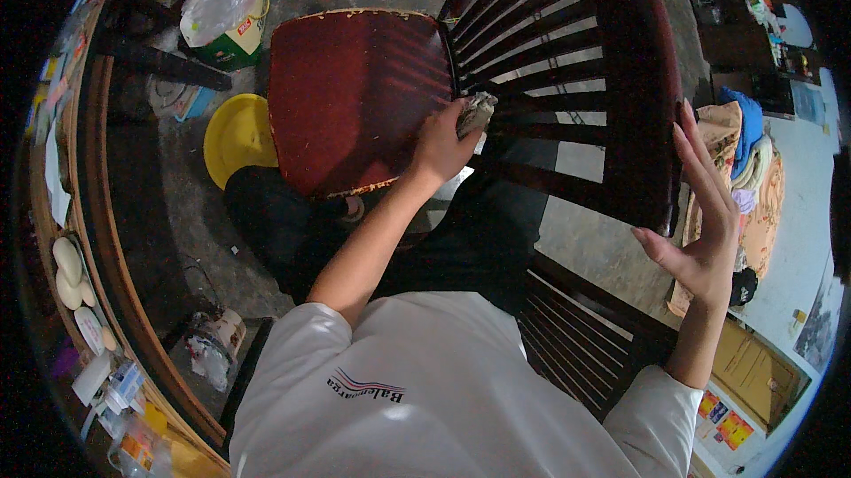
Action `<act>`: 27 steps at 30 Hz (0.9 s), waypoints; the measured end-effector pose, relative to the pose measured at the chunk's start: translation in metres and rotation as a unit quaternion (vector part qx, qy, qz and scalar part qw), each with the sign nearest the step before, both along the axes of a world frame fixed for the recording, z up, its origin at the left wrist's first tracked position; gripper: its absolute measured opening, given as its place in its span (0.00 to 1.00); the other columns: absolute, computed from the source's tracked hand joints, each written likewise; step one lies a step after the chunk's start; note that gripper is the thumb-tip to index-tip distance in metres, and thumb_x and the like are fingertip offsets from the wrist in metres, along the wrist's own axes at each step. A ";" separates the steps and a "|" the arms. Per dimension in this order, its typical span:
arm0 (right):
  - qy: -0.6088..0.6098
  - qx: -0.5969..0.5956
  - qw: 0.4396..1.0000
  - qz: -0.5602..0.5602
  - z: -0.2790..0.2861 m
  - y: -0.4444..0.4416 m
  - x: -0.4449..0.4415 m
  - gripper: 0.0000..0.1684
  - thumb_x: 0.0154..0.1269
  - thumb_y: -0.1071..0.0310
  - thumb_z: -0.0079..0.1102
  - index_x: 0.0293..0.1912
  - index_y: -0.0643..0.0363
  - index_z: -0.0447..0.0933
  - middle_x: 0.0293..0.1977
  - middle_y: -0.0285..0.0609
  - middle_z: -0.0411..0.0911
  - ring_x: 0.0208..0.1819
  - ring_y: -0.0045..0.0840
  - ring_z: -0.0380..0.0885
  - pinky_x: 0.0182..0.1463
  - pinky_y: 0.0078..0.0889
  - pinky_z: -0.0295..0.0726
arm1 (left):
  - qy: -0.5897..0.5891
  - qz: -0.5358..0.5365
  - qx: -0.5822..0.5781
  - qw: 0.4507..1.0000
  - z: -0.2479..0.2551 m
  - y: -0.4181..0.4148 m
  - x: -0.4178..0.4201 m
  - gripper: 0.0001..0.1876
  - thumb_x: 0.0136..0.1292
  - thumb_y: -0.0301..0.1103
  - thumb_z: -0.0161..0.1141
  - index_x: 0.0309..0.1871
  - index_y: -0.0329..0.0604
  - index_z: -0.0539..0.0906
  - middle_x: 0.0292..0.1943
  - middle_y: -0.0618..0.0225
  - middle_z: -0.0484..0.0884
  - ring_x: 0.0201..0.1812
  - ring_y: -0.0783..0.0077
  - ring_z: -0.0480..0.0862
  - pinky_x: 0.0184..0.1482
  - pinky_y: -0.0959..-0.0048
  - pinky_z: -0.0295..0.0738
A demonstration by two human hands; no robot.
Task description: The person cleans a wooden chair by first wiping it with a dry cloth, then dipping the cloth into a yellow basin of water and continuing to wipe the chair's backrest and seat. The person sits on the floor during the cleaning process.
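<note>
A dark wooden chair with a worn red seat (359,99) lies before me, its slatted backrest (631,66) pointing to the right. My left hand (444,142) holds a crumpled greyish cloth (476,114) at the joint between the seat and the slats. The fingers wrap the cloth, and part of it is hidden by them. My right hand (706,225) is at the backrest's outer rail, its fingertips against the outer face and its thumb near the rail's lower end. Thumb and fingers are spread apart, with the palm off the wood.
A yellow plastic stool or basin (233,136) is beside the seat. Beyond it stands a green box (233,46) with a plastic bag. Another slatted wooden chair (585,332) is by my right side. Folded cloths (748,139) lie at the right; a cluttered wooden shelf edge (126,265) runs along the left.
</note>
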State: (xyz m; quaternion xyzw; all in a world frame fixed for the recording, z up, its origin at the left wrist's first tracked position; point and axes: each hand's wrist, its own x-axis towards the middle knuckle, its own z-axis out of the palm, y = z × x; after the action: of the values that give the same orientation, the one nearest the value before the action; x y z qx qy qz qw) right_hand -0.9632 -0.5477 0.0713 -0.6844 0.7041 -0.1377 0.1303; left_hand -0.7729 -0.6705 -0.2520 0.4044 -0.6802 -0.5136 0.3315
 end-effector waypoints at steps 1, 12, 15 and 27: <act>0.001 0.000 1.000 0.004 0.000 0.000 -0.001 0.56 0.49 0.47 0.79 0.74 0.62 0.71 0.76 0.55 0.66 0.78 0.49 0.65 0.79 0.58 0.62 | 0.003 0.007 -0.013 1.000 -0.001 0.001 0.000 0.20 0.65 0.32 0.67 0.57 0.31 0.81 0.46 0.40 0.87 0.51 0.36 0.85 0.51 0.51 0.81; -0.019 -0.006 1.000 0.011 -0.002 -0.001 -0.002 0.57 0.48 0.45 0.77 0.74 0.63 0.71 0.76 0.56 0.65 0.77 0.48 0.65 0.79 0.54 0.63 | -0.088 0.025 0.020 0.996 -0.070 0.002 -0.002 0.30 0.62 0.31 0.68 0.65 0.23 0.77 0.52 0.34 0.85 0.55 0.37 0.85 0.58 0.52 0.81; -0.007 -0.006 1.000 0.021 -0.001 -0.002 -0.002 0.57 0.49 0.45 0.77 0.74 0.63 0.71 0.76 0.56 0.65 0.77 0.48 0.66 0.79 0.54 0.63 | -0.099 0.016 0.020 0.995 -0.072 0.000 0.000 0.29 0.63 0.32 0.68 0.65 0.25 0.77 0.51 0.35 0.85 0.55 0.37 0.85 0.56 0.51 0.81; 0.014 -0.010 1.000 0.023 0.000 -0.001 -0.001 0.56 0.48 0.46 0.74 0.74 0.64 0.71 0.76 0.56 0.65 0.77 0.48 0.66 0.79 0.54 0.63 | -0.009 -0.019 -0.025 0.999 0.022 0.007 -0.002 0.26 0.64 0.29 0.66 0.66 0.33 0.78 0.54 0.40 0.84 0.57 0.39 0.83 0.57 0.52 0.80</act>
State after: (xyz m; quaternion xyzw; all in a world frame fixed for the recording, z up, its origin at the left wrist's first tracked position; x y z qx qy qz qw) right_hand -0.9645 -0.5490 0.0716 -0.7032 0.6888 -0.1324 0.1165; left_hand -0.7753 -0.6632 -0.2302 0.3874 -0.7033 -0.4991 0.3260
